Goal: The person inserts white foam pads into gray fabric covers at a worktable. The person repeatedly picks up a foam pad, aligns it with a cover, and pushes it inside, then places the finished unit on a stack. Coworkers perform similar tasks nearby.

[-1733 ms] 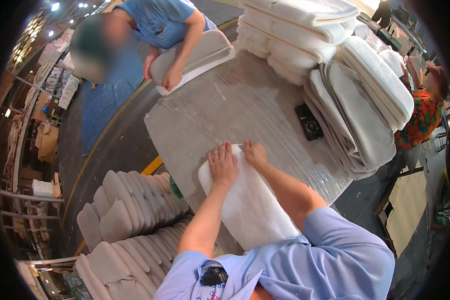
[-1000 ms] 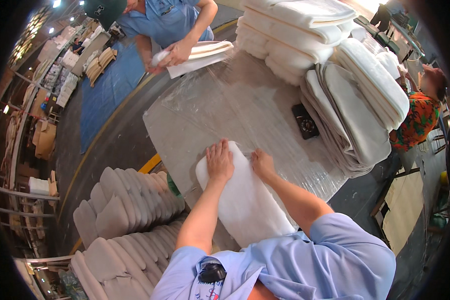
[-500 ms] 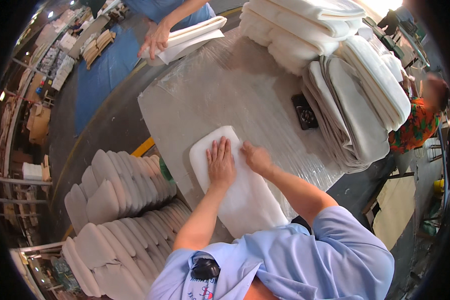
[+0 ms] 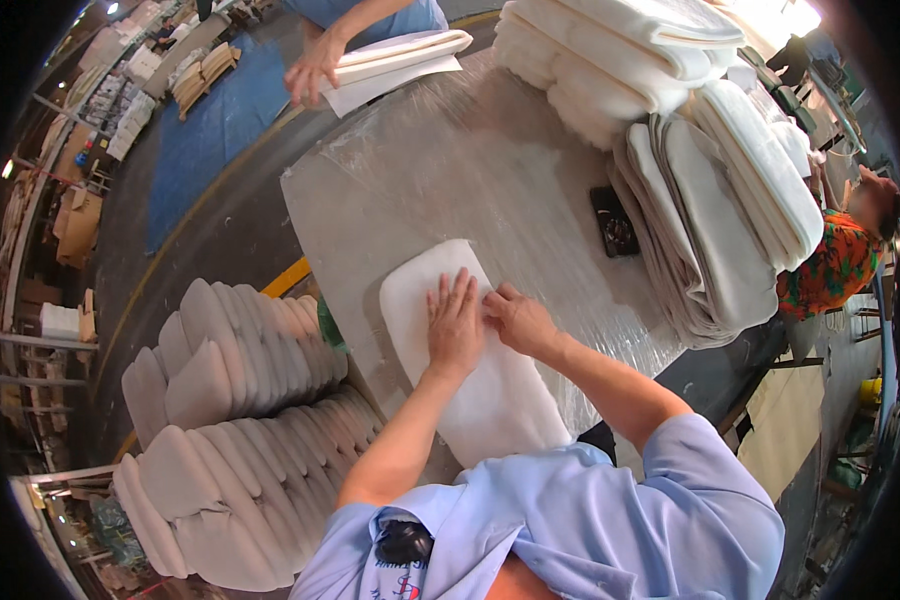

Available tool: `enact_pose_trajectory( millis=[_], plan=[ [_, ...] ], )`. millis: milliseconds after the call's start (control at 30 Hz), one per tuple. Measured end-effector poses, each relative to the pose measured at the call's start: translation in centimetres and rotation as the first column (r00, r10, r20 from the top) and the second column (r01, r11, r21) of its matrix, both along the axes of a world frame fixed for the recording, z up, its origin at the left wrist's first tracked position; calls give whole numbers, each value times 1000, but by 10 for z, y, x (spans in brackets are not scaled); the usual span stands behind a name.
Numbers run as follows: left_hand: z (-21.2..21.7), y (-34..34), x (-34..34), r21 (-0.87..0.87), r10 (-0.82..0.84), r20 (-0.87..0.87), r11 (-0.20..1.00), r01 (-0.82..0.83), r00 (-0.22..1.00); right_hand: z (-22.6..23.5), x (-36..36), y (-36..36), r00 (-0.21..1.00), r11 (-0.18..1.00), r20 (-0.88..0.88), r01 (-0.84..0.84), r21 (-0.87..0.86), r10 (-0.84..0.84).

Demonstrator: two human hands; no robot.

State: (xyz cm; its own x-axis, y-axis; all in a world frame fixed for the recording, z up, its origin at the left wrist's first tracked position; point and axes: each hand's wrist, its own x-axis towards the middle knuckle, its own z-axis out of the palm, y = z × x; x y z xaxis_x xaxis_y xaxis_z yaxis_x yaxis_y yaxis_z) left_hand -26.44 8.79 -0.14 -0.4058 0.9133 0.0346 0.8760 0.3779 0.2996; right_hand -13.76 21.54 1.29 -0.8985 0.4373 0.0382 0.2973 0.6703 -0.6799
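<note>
Pad (image 4: 470, 390) now flatter on table (image 4: 450, 170); left hand (image 4: 454, 328), right hand (image 4: 518, 320) pressing.

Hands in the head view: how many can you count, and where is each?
3. The left hand lies flat on the white pad; the right hand touches its right edge; a co-worker's hand holds folded pads at the table's far end. Others may be hidden.

The pad (image 4: 470, 370) under both hands looks like white, matt, fibrous wadding, soft and slightly fuzzy. The table (image 4: 450, 170) is wrapped in glossy, wrinkled clear plastic film over a grey top. Stacked pads (image 4: 240, 400) off its left edge are matt off-white cloth. Folded covers (image 4: 710, 230) at its right edge look like smooth, dull grey-white fabric. The shirt (image 4: 590, 520) is smooth light-blue cloth.
</note>
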Motion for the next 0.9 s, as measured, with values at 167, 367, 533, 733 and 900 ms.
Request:
enact_pose_trajectory(
  millis=[167,367,533,733,900],
  plan=[
    [-1,-9,21,-101,4,11,995,-3,1000,-32,33,5,997,989,-83,-14,-150,1],
    [-6,-11,21,-30,15,-42,999,-16,999,-18,105,3,995,976,92,-13,-216,34],
    [8,-15,28,-37,-20,-41,999,19,999,22,62,-1,986,995,-158,-74,-74,62],
    [-2,-33,60,-97,-34,29,995,37,999,-20,70,-2,969,964,2,-244,-107,246],
    [-7,-40,63,-80,-7,10,997,8,1000,-9,156,-4,916,896,122,-334,-293,381]
  ],
)
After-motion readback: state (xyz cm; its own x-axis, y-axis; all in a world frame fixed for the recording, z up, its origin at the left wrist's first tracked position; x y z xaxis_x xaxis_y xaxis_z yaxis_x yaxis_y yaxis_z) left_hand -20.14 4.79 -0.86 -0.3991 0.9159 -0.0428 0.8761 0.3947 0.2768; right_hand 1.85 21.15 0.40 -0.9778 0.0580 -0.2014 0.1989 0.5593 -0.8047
